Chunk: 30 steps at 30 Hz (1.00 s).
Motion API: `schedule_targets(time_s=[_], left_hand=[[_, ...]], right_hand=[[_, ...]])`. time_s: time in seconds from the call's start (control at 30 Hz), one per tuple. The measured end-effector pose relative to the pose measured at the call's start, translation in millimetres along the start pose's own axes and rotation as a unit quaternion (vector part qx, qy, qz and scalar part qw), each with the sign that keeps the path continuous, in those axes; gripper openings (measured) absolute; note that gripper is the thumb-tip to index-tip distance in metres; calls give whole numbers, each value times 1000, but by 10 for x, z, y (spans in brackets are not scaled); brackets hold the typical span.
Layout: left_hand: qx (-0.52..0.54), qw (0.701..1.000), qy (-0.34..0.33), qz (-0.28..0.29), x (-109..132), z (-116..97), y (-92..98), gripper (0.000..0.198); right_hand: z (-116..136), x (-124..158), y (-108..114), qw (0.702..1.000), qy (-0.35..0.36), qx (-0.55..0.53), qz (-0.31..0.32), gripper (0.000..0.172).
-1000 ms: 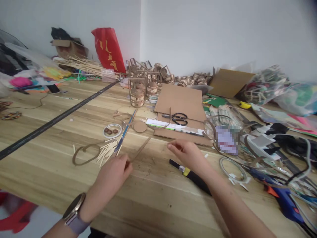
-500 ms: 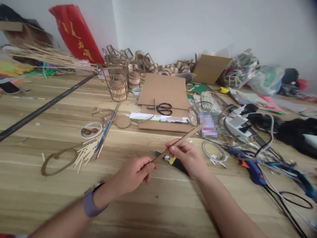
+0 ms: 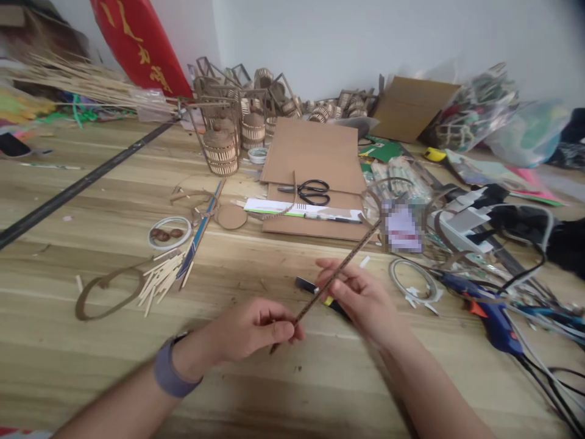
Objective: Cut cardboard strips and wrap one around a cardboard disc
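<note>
A narrow brown strip (image 3: pixel 340 268) was held on a slant above the surface (image 3: pixel 237 390), its lower end at the left hand (image 3: pixel 269 329) and its upper end pointed away toward the cardboard sheets (image 3: pixel 315 152). Near the lower end it was pinched between the thumb and fingers of the left hand, a short tip being left to show below. Further up, it was gripped between the thumb and bent fingers of the right hand (image 3: pixel 359 296). By the right hand, a black and yellow cutter (image 3: pixel 305 284) was partly covered.

On the cardboard sheets, black-handled scissors (image 3: pixel 315 192) were laid, with a pen (image 3: pixel 331 217) nearer the hands. To the left of these, a cardboard disc (image 3: pixel 231 216) was placed near a blue strip (image 3: pixel 200 231), beside which short pale sticks (image 3: pixel 159 280) were heaped. Brown balls (image 3: pixel 168 234) were ringed by a white roll (image 3: pixel 171 247), and a curled brown band (image 3: pixel 81 305) was set at the far left. On the right, a pale tape roll (image 3: pixel 392 275) and a blue glue gun (image 3: pixel 500 326) were seen. Small slatted buckets (image 3: pixel 222 149) were gathered at the back, by the wall.
</note>
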<state>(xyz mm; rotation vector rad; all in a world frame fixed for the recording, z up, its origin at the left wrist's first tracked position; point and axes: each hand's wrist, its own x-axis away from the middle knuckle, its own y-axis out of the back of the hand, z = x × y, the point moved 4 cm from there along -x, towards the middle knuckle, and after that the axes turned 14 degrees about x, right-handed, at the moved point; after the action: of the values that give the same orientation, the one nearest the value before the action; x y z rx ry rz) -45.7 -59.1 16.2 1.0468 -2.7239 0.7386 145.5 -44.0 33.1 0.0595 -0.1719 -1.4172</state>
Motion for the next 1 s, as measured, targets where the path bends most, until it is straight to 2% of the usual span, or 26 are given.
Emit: schedule_targets(time_s=[0.07, 0.13, 0.23, 0.3, 0.4, 0.5, 1.0], left_hand=[[-14, 998, -26, -49, -10, -15, 69, 48], [18, 993, -53, -101, -22, -24, 139, 47], [77, 981, -75, -159, -41, -16, 209, 47], [91, 976, -81, -178, -50, -11, 221, 47], [113, 972, -89, -188, -52, -14, 204, 47], [131, 970, -86, -185, -45, -22, 168, 48], [120, 975, -80, -168, -52, -9, 113, 46]], right_hand=[[-60, 39, -136, 997, -3, 71, 11, 44], [-100, 89, -231, 989, 14, 146, -20, 35], [-62, 179, -334, 953, 100, 277, -71, 14], [-5, 235, -405, 924, 168, 339, -64, 8], [59, 290, -472, 897, 232, 373, -41, 7], [80, 313, -495, 887, 256, 382, -36, 6], [101, 338, -535, 903, 215, 372, 10, 12]])
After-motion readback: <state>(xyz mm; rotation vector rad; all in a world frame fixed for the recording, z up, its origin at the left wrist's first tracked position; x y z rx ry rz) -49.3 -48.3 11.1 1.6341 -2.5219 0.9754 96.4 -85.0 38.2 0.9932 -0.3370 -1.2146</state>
